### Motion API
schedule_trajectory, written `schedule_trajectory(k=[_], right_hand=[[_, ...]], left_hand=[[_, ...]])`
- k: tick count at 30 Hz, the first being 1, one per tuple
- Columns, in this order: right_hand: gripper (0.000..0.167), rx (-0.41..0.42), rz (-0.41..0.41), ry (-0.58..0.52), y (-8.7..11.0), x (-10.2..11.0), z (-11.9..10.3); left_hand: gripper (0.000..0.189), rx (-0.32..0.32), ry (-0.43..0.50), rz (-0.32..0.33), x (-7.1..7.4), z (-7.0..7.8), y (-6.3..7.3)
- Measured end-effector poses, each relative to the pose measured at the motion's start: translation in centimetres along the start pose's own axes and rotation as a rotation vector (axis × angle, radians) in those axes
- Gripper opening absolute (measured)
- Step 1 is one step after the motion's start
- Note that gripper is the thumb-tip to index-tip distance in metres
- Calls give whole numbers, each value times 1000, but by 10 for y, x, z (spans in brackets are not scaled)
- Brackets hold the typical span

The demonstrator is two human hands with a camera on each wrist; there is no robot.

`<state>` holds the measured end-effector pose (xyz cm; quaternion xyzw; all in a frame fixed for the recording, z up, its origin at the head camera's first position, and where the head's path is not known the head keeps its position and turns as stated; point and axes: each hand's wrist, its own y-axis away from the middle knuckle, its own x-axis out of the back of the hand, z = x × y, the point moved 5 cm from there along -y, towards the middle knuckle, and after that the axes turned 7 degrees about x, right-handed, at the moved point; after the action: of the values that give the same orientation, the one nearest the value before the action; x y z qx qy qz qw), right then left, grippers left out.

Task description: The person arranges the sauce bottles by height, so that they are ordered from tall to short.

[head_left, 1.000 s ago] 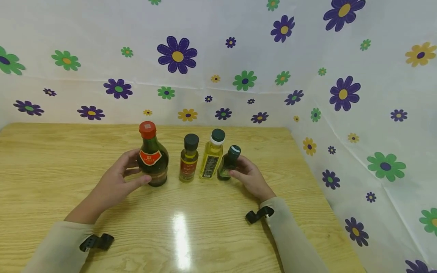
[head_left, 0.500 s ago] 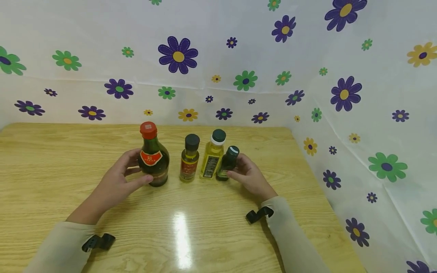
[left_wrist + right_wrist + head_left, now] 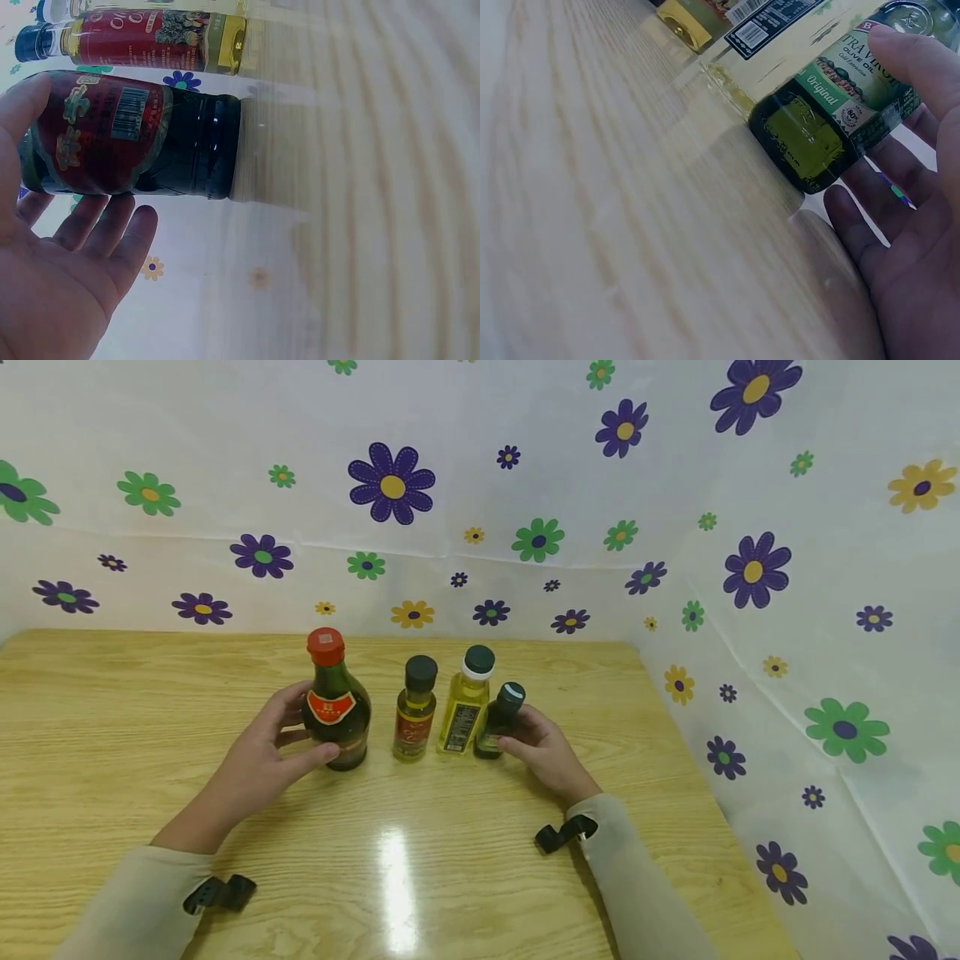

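Observation:
My left hand (image 3: pixel 262 756) holds a large dark green bottle (image 3: pixel 337 697) with a red cap, thumb across the front and fingers around its left side. In the left wrist view this bottle (image 3: pixel 127 135) shows a red label with a barcode and stands on the table. At the right end of the row, my right hand (image 3: pixel 551 752) holds a small dark green olive oil bottle (image 3: pixel 502 717), slightly tilted. The thumb lies on its label in the right wrist view, where the olive oil bottle (image 3: pixel 832 105) sits beside the clear yellow oil bottle (image 3: pixel 463 710).
Between the held bottles also stands a slim oil bottle (image 3: pixel 414 722) with a black cap and red label. All are on a wooden table (image 3: pixel 315 877) with a bright reflection. A flower-patterned white cloth (image 3: pixel 285 435) hangs behind and on the right.
The small olive oil bottle and my right hand have shifted slightly left, closer to the yellow oil bottle. My left hand and the large bottle have hardly moved.

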<state>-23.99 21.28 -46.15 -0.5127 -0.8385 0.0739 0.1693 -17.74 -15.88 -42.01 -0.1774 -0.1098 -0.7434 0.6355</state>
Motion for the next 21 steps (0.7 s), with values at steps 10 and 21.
schedule_trajectory(k=[10,21], right_hand=[[45,7,11,-18,1,1,-1],[46,-7,18,-46,2,1,4]], left_hand=[[93,48,2,12,-5,6,-4],[92,111,-62,58,-7,14,-11]])
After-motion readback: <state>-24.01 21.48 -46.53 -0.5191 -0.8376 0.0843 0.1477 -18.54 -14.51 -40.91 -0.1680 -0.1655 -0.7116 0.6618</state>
